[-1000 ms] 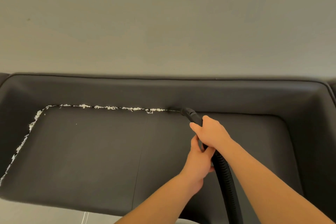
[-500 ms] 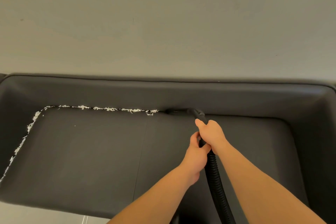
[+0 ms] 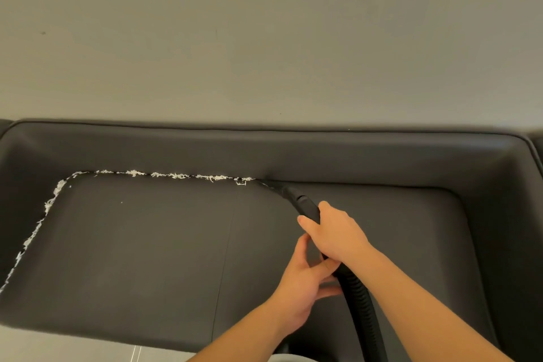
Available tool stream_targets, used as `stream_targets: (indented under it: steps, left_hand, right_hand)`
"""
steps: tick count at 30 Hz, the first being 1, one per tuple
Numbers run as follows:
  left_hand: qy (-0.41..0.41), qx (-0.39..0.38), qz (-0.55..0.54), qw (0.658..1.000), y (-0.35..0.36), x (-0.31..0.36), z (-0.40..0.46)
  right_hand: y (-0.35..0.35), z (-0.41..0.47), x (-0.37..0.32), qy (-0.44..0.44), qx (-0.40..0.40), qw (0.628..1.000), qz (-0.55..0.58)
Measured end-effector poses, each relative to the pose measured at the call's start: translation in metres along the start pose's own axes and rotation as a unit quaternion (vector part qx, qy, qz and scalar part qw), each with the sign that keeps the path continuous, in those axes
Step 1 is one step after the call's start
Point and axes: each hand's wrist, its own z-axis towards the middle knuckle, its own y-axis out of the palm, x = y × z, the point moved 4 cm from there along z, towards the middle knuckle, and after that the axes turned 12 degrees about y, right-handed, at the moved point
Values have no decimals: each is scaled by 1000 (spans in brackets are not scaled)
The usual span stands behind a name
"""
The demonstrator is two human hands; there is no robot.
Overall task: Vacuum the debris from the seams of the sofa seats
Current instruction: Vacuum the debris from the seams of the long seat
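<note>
A dark grey leather sofa fills the lower half of the view. White shredded debris lies along the back seam of the left seat and runs down the left side seam. The black vacuum nozzle has its tip in the back seam just right of the debris. My right hand grips the nozzle's black tube from above. Just below it, my left hand holds the ribbed black hose. The back seam to the right of the nozzle shows no debris.
A plain grey wall rises behind the sofa's backrest. A stitched seam divides the two seat cushions. A strip of light floor shows at the lower left. The sofa's right armrest closes the right side.
The nozzle tip has moved left along the back seam toward the debris. Both hands have shifted with the hose, which now lies more diagonally.
</note>
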Motion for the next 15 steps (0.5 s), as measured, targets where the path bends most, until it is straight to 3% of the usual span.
stream_targets:
  steps: [15]
  left_hand:
    - [12,123,31,992,-30,2,57]
  right_hand:
    - [26,67,-31,67,-30,982,175]
